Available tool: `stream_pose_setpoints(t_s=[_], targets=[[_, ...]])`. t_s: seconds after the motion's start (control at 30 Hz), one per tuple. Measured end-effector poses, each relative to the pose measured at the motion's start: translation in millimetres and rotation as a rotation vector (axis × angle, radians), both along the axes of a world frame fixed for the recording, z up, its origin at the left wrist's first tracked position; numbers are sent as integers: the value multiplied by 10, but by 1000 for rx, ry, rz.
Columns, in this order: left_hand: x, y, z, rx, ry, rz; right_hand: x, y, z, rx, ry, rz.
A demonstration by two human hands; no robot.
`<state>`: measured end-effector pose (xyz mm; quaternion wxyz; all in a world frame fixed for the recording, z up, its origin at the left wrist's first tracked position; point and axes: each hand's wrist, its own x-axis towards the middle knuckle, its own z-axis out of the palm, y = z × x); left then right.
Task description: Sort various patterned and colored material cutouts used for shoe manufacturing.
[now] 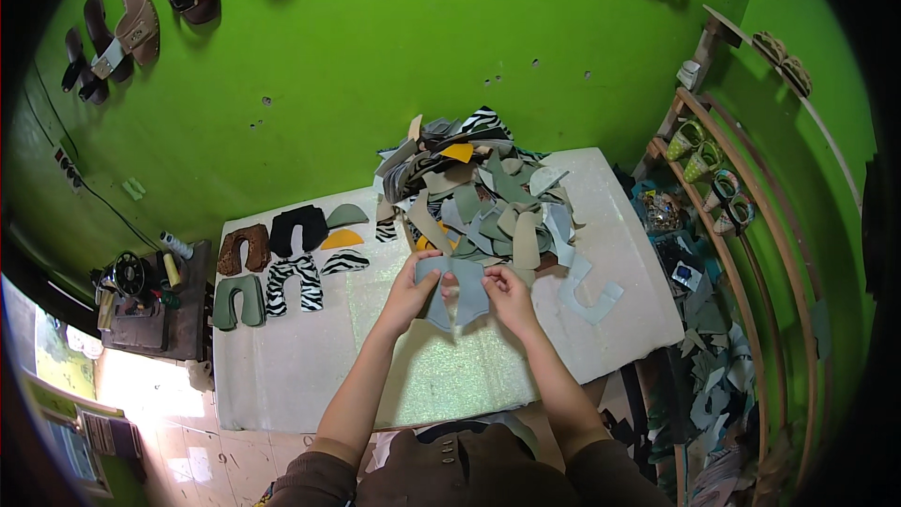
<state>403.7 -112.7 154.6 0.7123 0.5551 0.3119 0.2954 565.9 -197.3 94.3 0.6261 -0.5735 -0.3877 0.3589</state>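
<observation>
1. Two hands: the left (410, 289) and the right (508, 299) have their fingers closed on opposite sides of one grey-blue notched piece (474, 293), held above the bench (282, 366); whether it is layered, I cannot tell.
2. Four U-shaped forms at the bench's left: one brown (243, 234), one black (298, 218), one green (224, 300), one zebra-striped (281, 284).
3. Three half-round forms just beside them: one green (347, 215), one yellow-orange (343, 239), one zebra-striped (345, 261).
4. One heap of cut pieces (514, 183) beyond the hands, too overlapped to count.
5. One pale curved piece (601, 303) lying right of the heap.
6. One wooden rack (751, 305) at the right, holding four shoes (702, 161) near its top.
7. One wall shelf (824, 131) bearing two sandals (796, 76).
</observation>
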Motion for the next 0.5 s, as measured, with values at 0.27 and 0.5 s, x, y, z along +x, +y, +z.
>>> stream_pose_setpoints(t_s=[0.27, 0.5], targets=[[-318, -71, -435, -70, 145, 92, -159, -38, -163, -132, -49, 25], [-856, -173, -714, -274, 85, 205, -599, 126, -424, -151, -159, 46]])
